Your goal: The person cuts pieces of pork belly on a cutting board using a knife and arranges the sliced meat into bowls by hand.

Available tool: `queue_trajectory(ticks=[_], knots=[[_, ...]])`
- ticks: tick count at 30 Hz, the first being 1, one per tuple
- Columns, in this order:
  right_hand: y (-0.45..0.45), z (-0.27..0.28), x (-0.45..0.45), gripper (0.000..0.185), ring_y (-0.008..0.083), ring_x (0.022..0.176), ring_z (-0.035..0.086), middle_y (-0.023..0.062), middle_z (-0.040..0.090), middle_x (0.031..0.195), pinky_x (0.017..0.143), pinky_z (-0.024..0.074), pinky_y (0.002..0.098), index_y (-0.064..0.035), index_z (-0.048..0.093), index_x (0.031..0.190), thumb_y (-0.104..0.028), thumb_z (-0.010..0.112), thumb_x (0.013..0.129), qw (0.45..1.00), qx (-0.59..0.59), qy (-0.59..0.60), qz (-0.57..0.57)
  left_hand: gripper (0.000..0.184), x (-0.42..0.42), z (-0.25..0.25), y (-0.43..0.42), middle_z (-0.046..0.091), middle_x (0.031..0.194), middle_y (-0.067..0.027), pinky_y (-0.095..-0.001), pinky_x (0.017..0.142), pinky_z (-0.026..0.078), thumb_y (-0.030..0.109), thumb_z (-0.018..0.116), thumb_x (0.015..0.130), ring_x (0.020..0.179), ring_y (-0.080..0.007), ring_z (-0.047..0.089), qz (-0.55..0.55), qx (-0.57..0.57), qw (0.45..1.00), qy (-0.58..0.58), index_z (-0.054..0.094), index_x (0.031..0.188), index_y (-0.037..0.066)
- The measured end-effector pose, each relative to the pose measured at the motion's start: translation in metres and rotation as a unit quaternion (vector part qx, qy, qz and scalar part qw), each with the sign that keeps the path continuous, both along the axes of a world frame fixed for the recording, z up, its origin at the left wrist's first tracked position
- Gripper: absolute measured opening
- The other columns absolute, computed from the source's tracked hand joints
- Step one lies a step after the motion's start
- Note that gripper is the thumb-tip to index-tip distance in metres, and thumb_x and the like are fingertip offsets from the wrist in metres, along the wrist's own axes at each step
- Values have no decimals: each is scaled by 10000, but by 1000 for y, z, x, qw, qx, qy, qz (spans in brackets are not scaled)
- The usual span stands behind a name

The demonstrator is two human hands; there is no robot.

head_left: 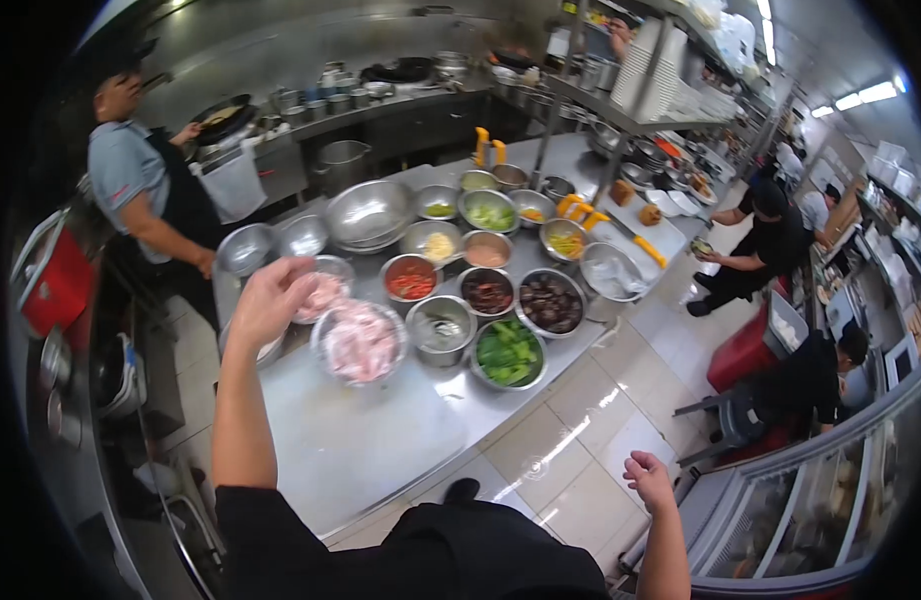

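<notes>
Head view: left hand (273, 305) over the steel bowls, fingers half curled, can't tell if pinching anything; bowl of pale pink raw meat (361, 343) just beside it, at the white cutting board's (366, 430) far edge. Right hand (649, 478) out over tiled floor (556, 440), fingers loosely bent, partly open, nothing visible held.

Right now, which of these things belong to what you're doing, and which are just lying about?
Likely in use, judging by nearness:
- left hand, by two bowls of pinkish pieces
- white board below them
- right hand, apparently empty, over the floor

Apparently just around:
- bowl of green vegetables
- bowl of dark pieces
- bowl of red pieces
</notes>
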State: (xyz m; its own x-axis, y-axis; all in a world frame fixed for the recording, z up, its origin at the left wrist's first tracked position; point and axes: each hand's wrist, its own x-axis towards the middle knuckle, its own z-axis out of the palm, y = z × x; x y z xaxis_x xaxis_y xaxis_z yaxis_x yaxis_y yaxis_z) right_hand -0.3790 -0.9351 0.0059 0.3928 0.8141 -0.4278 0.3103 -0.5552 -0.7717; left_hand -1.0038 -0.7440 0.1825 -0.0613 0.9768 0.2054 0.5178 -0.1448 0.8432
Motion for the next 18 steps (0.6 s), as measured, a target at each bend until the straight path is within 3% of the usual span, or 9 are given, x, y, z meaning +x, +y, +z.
queue_trajectory(ticks=[2, 5, 8, 9, 12, 14, 17, 18], knots=[[-12, -33, 57, 416, 222, 854, 697, 104, 680, 1103, 677, 556, 346, -11, 605, 1261, -257, 695, 939, 993, -49, 19, -104, 418, 70, 17, 59, 723, 962, -116, -314, 753, 560, 238, 653, 943, 840, -172, 692, -104, 8, 995, -2, 620, 1271, -19], [-59, -78, 121, 430, 223, 811, 687, 124, 687, 1032, 614, 538, 335, -1, 626, 1221, -292, 708, 914, 969, -119, 57, -211, 449, 192, 31, 144, 730, 1026, -147, -353, 815, 553, 292, 673, 937, 901, -209, 703, -236, -3, 965, 113, 622, 1279, 5], [-126, -136, 172, 331, 226, 630, 661, 119, 675, 808, 513, 511, 350, 22, 673, 1038, -276, 718, 900, 952, -199, 17, -231, 481, 328, 32, 213, 731, 1044, -154, -365, 864, 539, 327, 681, 928, 928, -246, 703, -361, -46, 909, 204, 620, 1286, 11], [-150, -163, 191, 316, 226, 582, 647, 119, 662, 744, 491, 501, 353, 29, 682, 966, -276, 723, 896, 948, -233, 8, -215, 417, 373, 14, 241, 720, 893, -103, -343, 756, 536, 285, 675, 926, 822, -193, 694, -376, 17, 902, 213, 644, 1236, 8], [-183, -182, 225, 414, 230, 523, 616, 129, 630, 664, 464, 491, 383, 42, 665, 862, -367, 726, 886, 885, -377, 42, -268, 468, 509, -2, 306, 715, 1098, -198, -420, 891, 535, 376, 671, 906, 998, -326, 693, -390, 46, 870, 298, 679, 1205, 17], [-180, -187, 265, 473, 239, 518, 615, 135, 620, 644, 463, 494, 401, 38, 656, 824, -427, 709, 890, 860, -416, 86, -283, 466, 593, -22, 341, 694, 1164, -207, -434, 922, 524, 403, 659, 896, 1059, -349, 671, -347, 68, 869, 347, 705, 1152, 17], [-93, -187, 371, 444, 267, 531, 633, 156, 643, 658, 507, 525, 427, 40, 636, 979, -395, 702, 920, 858, -451, 22, -243, 484, 694, -82, 399, 689, 1196, -192, -413, 974, 509, 432, 644, 902, 1125, -337, 649, -322, -37, 833, 449, 709, 1140, 16], [-65, -226, 431, 457, 265, 535, 638, 154, 639, 643, 513, 526, 436, 48, 653, 940, -407, 685, 930, 894, -409, 31, -177, 485, 716, -99, 408, 686, 1209, -186, -403, 990, 504, 436, 639, 905, 1151, -326, 641, -316, -56, 821, 471, 710, 1142, 18]])
